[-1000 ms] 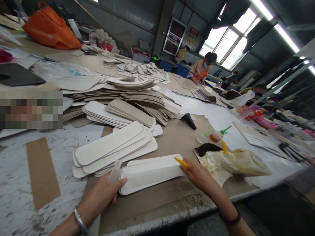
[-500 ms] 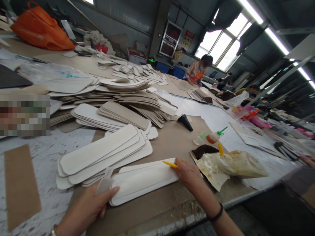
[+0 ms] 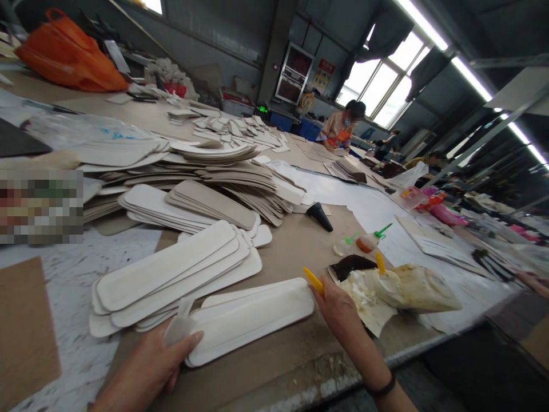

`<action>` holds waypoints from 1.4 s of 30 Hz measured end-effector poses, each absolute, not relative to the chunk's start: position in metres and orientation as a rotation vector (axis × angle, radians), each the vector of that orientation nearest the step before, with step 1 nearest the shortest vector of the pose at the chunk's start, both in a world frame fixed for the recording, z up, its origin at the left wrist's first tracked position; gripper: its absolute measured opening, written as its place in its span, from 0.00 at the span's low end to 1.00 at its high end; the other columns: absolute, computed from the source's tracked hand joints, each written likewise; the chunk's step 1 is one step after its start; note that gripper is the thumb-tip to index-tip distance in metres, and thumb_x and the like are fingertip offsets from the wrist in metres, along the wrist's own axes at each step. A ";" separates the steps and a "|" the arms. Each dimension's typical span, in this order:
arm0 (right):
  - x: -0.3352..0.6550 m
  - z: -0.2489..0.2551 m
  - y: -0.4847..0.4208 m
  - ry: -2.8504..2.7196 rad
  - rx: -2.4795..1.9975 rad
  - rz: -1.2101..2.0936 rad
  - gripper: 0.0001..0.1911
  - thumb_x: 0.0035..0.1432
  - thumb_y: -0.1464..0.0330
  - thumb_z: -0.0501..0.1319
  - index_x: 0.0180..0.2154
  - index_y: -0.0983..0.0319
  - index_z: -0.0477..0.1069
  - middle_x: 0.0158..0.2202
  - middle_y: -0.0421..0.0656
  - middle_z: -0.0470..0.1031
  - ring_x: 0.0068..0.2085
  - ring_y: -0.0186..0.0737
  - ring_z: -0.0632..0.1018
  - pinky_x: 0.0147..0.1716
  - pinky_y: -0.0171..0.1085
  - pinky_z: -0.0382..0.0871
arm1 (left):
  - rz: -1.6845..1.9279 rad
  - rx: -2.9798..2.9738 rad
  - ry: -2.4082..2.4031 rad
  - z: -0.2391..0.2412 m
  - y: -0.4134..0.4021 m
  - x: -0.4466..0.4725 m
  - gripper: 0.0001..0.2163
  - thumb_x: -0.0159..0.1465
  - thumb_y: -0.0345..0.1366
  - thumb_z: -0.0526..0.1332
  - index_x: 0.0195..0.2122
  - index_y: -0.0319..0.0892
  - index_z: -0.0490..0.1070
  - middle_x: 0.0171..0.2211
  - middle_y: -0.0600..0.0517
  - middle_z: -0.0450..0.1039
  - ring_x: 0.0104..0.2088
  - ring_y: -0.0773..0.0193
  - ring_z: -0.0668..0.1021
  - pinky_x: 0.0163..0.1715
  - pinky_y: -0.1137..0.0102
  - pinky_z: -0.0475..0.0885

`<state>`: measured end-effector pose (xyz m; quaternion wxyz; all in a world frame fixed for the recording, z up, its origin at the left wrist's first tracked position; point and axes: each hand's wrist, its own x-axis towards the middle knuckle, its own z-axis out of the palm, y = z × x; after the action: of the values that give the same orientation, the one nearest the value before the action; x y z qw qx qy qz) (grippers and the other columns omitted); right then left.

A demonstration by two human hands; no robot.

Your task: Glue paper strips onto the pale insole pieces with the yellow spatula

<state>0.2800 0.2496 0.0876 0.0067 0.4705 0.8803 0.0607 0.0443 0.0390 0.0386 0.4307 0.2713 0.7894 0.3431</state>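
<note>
My left hand [image 3: 148, 357] is closed around a translucent whitish strip [image 3: 182, 323]. Its thumb presses on the left end of a small stack of long white panels with rounded corners [image 3: 257, 315]. In my right hand [image 3: 338, 303] is a flat yellow spatula [image 3: 313, 280], its tip pointing up and left, just beyond the panels' right end. Behind my left hand a fanned pile of similar white panels [image 3: 167, 266] lies on the brown board. Right of my right hand is a glue-smeared bag [image 3: 424, 286] with another yellow tool [image 3: 380, 262] standing at its opening.
A black cone [image 3: 320, 216] and small bottles with green nozzles [image 3: 366, 243] lie behind the bag. Larger stacks of panels [image 3: 235, 177] fill the middle of the table. An orange bag [image 3: 71, 54] sits at far left. A co-worker [image 3: 343, 126] stands across the table.
My right hand has drawn the yellow spatula off the panel's surface to its right end and tilted it up. My left hand stays on the panels' left end. The view has shifted slightly.
</note>
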 end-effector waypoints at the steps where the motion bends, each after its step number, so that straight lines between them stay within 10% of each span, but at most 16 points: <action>1: 0.284 0.086 0.249 2.789 1.502 0.168 0.11 0.63 0.66 0.50 0.32 0.61 0.67 0.27 0.43 0.73 0.31 0.40 0.75 0.29 0.35 0.63 | 0.866 0.681 1.969 0.037 0.039 0.044 0.18 0.49 0.56 0.51 0.25 0.45 0.60 0.05 0.58 0.58 0.11 0.65 0.63 0.18 0.72 0.57; 10: 0.285 0.089 0.229 2.844 1.545 -0.090 0.10 0.58 0.67 0.49 0.32 0.60 0.69 0.31 0.45 0.73 0.33 0.42 0.75 0.32 0.37 0.65 | 0.937 0.540 1.951 0.037 0.037 0.050 0.18 0.47 0.55 0.51 0.27 0.45 0.58 0.08 0.58 0.61 0.10 0.69 0.60 0.12 0.75 0.54; 21: 0.275 0.122 0.214 2.324 2.063 -1.648 0.23 0.40 0.51 0.65 0.28 0.61 0.63 0.16 0.32 0.62 0.17 0.29 0.64 0.16 0.29 0.58 | 1.172 0.602 1.918 0.060 0.025 0.041 0.13 0.51 0.45 0.57 0.31 0.41 0.64 0.20 0.56 0.67 0.19 0.65 0.68 0.20 0.71 0.61; 42: 0.247 0.106 0.186 1.739 1.871 -2.455 0.25 0.37 0.53 0.71 0.24 0.62 0.60 0.13 0.30 0.57 0.15 0.22 0.56 0.13 0.24 0.50 | 1.490 0.146 1.099 0.064 -0.010 0.019 0.18 0.46 0.46 0.68 0.22 0.38 0.62 0.17 0.58 0.58 0.18 0.75 0.57 0.17 0.78 0.48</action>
<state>0.2470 0.1861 0.1064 -0.1992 0.5175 0.4810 -0.6791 0.0188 -0.0098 0.0643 0.5991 0.0629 0.4739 0.6423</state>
